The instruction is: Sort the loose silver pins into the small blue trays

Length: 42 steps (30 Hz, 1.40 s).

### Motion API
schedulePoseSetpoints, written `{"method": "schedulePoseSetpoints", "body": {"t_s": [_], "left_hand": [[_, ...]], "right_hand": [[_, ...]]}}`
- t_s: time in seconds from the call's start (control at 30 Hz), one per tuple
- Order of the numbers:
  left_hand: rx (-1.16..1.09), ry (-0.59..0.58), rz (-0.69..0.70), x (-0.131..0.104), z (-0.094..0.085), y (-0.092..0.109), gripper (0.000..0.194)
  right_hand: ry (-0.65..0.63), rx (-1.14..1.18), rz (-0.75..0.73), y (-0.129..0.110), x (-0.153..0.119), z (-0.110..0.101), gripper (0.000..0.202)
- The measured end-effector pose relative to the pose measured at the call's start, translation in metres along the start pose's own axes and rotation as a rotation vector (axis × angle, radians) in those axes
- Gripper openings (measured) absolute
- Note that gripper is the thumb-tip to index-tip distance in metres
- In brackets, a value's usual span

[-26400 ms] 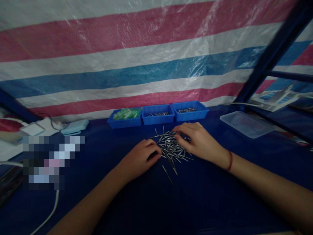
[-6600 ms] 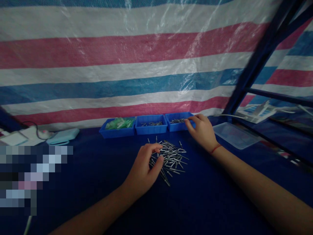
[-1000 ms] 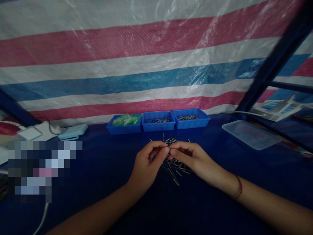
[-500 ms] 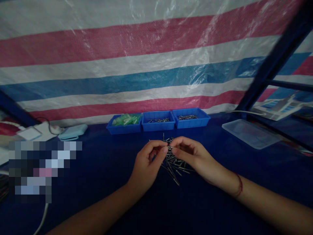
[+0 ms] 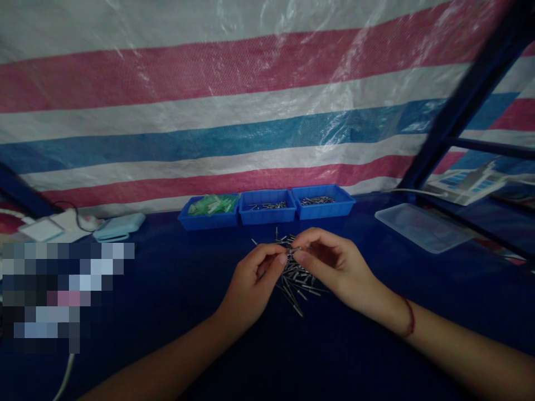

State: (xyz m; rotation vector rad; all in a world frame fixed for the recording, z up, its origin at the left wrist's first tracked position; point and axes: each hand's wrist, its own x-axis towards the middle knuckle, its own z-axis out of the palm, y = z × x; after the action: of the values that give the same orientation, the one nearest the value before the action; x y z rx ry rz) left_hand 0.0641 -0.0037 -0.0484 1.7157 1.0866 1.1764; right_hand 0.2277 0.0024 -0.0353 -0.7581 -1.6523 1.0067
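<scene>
Over the pile of blind rivets (image 5: 297,276), we hold a small metal piece (image 5: 290,253), apparently another rivet, between both hands. Our left hand (image 5: 256,275) pinches its near end between thumb and forefinger; our right hand (image 5: 340,270) has its fingertips closed on the other, probably to steady it. Behind the pile, three blue bins (image 5: 267,216) stand in a row, seemingly for easy reach.
</scene>
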Motion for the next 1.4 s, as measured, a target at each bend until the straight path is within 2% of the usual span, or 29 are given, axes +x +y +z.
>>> {"method": "schedulePoseSetpoints", "body": {"t_s": [0.07,0.17,0.2,0.23,0.3,0.37,0.4,0.43,0.53,0.67,0.77,0.87,0.97,1.07,1.27,1.33,1.4], "left_hand": [[0.028,-0.045,-0.002,-0.001,0.000,0.001,0.018],[0.013,-0.094,-0.021,-0.001,0.000,0.000,0.021],[-0.017,-0.084,-0.027,0.000,0.000,-0.002,0.022],[-0.049,-0.060,-0.029,0.000,0.000,-0.003,0.025],[-0.085,-0.002,-0.031,0.002,-0.001,-0.007,0.032],[-0.054,0.016,-0.043,0.003,-0.003,-0.009,0.030],[-0.018,0.006,-0.052,0.004,-0.004,-0.009,0.028],[0.025,-0.014,-0.060,0.004,-0.005,-0.009,0.026],[0.150,-0.078,-0.028,0.007,-0.009,-0.006,0.025],[0.373,-0.080,0.088,0.016,-0.023,-0.005,0.022],[0.600,-0.106,0.148,0.025,-0.037,-0.011,0.019],[0.770,-0.216,0.200,0.031,-0.049,-0.018,0.020],[0.857,-0.303,0.222,0.031,-0.054,-0.021,0.021],[0.841,-0.343,0.252,0.030,-0.054,-0.021,0.021],[0.767,-0.401,0.275,0.031,-0.050,-0.026,0.020],[0.748,-0.385,0.251,0.032,-0.048,-0.026,0.019],[0.708,-0.320,0.227,0.031,-0.045,-0.023,0.018]], "right_hand": [[-0.037,-0.160,-0.100,-0.003,0.000,-0.004,0.003],[-0.122,-0.460,-0.353,-0.009,0.005,-0.015,0.003],[-0.112,-0.551,-0.421,-0.010,0.009,-0.021,0.003],[-0.056,-0.635,-0.466,-0.008,0.014,-0.028,0.003],[0.178,-0.794,-0.464,0.001,0.026,-0.044,0.005],[0.440,-0.956,-0.370,0.017,0.040,-0.064,0.012],[0.491,-1.032,-0.304,0.026,0.046,-0.074,0.015],[0.481,-1.098,-0.233,0.035,0.050,-0.083,0.018],[0.435,-1.132,-0.158,0.054,0.055,-0.098,0.022],[0.332,-1.100,-0.152,0.052,0.047,-0.090,0.024],[0.088,-1.051,-0.166,0.041,0.039,-0.073,0.021],[-0.217,-0.995,-0.185,0.028,0.031,-0.058,0.025],[-0.368,-0.961,-0.205,0.013,0.022,-0.045,0.025],[-0.432,-0.958,-0.224,0.001,0.015,-0.035,0.026],[-0.444,-0.909,-0.282,-0.008,0.008,-0.026,0.021],[-0.434,-0.914,-0.268,-0.006,0.009,-0.026,0.021],[-0.376,-0.873,-0.214,-0.001,0.010,-0.027,0.017]]}}
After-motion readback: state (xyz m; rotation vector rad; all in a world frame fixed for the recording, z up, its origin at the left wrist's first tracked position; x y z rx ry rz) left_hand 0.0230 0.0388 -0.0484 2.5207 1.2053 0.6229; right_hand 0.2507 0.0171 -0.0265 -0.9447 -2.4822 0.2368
